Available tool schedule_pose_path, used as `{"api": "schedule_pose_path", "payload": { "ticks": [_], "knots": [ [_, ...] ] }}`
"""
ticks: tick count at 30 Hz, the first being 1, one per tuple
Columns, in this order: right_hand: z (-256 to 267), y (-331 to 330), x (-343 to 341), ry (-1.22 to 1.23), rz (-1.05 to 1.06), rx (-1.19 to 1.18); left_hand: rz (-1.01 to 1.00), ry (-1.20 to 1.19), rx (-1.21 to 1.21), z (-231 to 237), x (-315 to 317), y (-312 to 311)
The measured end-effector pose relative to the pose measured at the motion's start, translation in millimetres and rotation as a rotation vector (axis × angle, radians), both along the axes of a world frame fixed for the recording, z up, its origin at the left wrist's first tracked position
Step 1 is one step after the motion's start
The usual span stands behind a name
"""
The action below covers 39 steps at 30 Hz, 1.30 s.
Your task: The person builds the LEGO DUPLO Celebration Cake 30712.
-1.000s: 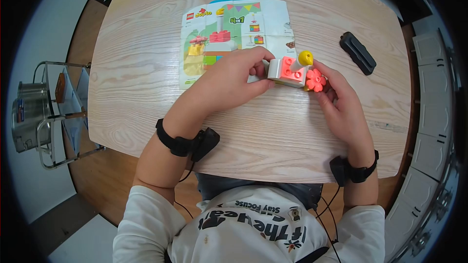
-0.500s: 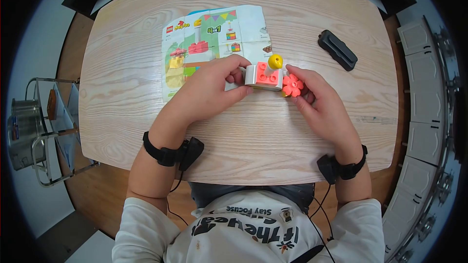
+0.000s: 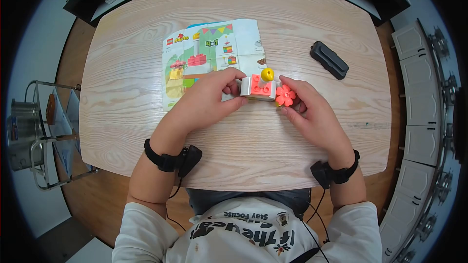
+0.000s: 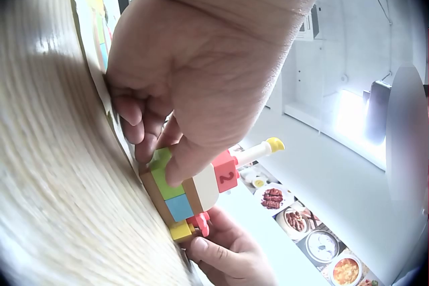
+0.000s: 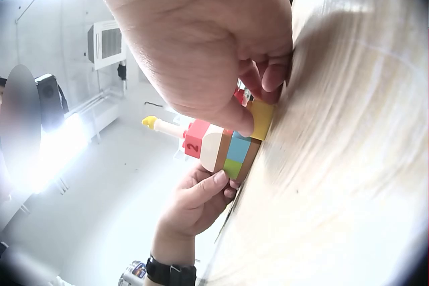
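Observation:
A toy brick cake [image 3: 246,87] stands on the table between both hands. It has a brown base, green and blue bricks [image 4: 179,207], a white layer, and a pink brick [image 5: 195,138] marked 2. From that brick rises a white candle [image 4: 253,154] with a yellow flame [image 3: 267,74]. My left hand [image 3: 207,97] grips the cake's left end, thumb on the near side by the green brick. At the other end, my right hand [image 3: 312,114] pinches a yellow brick [image 5: 263,120] right beside the cake. A pink flower [image 3: 286,96] sits on that yellow brick.
An unfolded instruction sheet [image 3: 212,51] lies behind the left hand, over something blue. Toward the back right of the wooden table [image 3: 292,165] is a black case [image 3: 329,60]. Cables hang from the wrist cameras near the table's front edge.
The head view has shifted, so the table's things appear farther left and a little lower. Both hands keep their hold on the cake and the yellow brick, with little visible movement.

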State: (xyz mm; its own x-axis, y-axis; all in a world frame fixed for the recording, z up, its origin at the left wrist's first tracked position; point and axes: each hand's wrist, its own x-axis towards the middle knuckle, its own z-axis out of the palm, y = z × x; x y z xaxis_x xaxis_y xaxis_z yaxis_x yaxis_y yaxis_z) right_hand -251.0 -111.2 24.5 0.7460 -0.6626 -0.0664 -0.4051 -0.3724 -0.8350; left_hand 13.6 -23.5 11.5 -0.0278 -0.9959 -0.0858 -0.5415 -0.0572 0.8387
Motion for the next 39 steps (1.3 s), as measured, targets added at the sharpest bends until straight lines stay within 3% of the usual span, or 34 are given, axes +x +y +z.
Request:
{"api": "schedule_pose_path", "payload": {
  "ticks": [39],
  "knots": [
    [4.4,1.5,1.6,0.031,0.005,-0.011,-0.035,0.002,-0.052,-1.5,1.3,-1.6]
  ]
}}
